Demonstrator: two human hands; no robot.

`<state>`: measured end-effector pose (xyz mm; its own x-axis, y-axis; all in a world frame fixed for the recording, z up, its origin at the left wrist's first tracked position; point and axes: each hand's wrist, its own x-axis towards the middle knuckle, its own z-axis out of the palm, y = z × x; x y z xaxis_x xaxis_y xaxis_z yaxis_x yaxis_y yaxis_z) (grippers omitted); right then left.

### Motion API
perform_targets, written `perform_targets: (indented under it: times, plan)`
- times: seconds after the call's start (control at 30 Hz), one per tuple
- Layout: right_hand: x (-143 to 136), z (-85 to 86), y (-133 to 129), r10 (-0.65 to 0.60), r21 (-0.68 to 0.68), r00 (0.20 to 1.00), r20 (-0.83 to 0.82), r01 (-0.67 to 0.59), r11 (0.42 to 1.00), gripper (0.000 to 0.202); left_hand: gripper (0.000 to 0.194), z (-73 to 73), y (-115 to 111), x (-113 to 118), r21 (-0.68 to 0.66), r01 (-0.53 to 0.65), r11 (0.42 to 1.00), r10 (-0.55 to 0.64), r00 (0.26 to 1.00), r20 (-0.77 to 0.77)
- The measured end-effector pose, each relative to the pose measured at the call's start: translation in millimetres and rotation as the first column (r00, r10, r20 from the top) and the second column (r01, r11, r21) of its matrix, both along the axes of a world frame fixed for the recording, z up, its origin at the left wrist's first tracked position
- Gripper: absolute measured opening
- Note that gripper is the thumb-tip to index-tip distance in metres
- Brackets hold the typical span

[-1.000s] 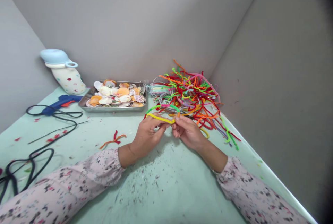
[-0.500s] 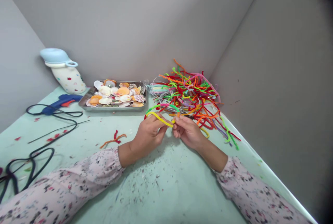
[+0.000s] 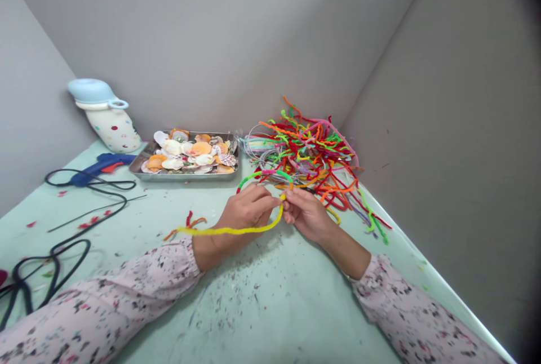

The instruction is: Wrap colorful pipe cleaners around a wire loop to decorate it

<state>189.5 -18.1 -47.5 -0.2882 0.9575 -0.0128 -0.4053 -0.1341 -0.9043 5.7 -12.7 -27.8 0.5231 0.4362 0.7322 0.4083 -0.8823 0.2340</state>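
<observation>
A ring wrapped in coloured pipe cleaner (image 3: 267, 172), green, pink and orange, arches up between my two hands. My left hand (image 3: 247, 212) is closed around its left side, fingertips close to the yellow winding. At the right side, thumb and fingers of my right hand (image 3: 310, 214) pinch the ring by its orange and yellow part. From that spot a yellow pipe cleaner (image 3: 228, 231) curves down and left, its loose end passing over my left wrist. The lower part of the ring is hidden by my hands.
Behind lie a metal tray (image 3: 186, 177) of seashells (image 3: 200, 149) and a heap of pipe cleaners (image 3: 313, 150). At left are a bottle (image 3: 112, 127), a blue glue gun (image 3: 95, 169) and a looping black cord (image 3: 122, 200). Red and orange scraps (image 3: 190, 222) lie near my left wrist.
The yellow pipe cleaner has swung from above my left hand down to the front, and its free end now stretches left across the wrist. Both hands stay nearly in place.
</observation>
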Motion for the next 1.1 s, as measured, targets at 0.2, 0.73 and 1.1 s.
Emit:
perform_targets:
  times: [0.2,0.73,1.1]
  plan:
    - [0,0.2,0,-0.004,-0.008,1.0,-0.004,0.004,1.0,0.02,0.019,2.5,1,0,-0.019,0.016,1.0,-0.016,1.0,-0.012]
    - [0,1.9,-1,0.064,0.074,0.996,0.068,-0.069,0.995,0.02,0.029,0.7,0,11,-0.839,0.197,0.507,0.067,0.962,0.266]
    - [0,0.1,0,0.08,0.074,0.995,0.067,-0.085,0.994,0.018,0.03,1.3,2,10,-0.822,0.187,0.539,0.045,0.967,0.249]
